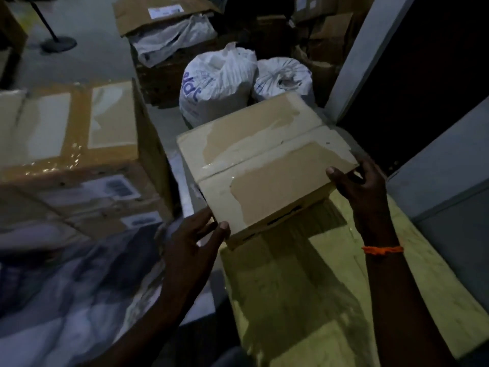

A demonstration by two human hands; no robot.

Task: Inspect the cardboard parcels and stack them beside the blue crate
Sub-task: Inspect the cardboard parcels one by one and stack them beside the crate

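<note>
A taped cardboard parcel [264, 165] sits in the middle of the view, its near end resting over a larger yellowish box [304, 287] below it. My left hand [195, 234] grips the parcel's near left corner, thumb on the top edge. My right hand [362, 184] holds the near right corner, thumb on top and fingers curled round the side. An orange thread circles my right wrist. No blue crate is visible.
A big taped carton [79, 133] with labels stands at left. Two white tied sacks [217, 83] sit behind the parcel. An open carton with plastic [169, 27] is at the back. A grey wall panel [449, 181] runs along the right. A stand base [58, 45] is far left.
</note>
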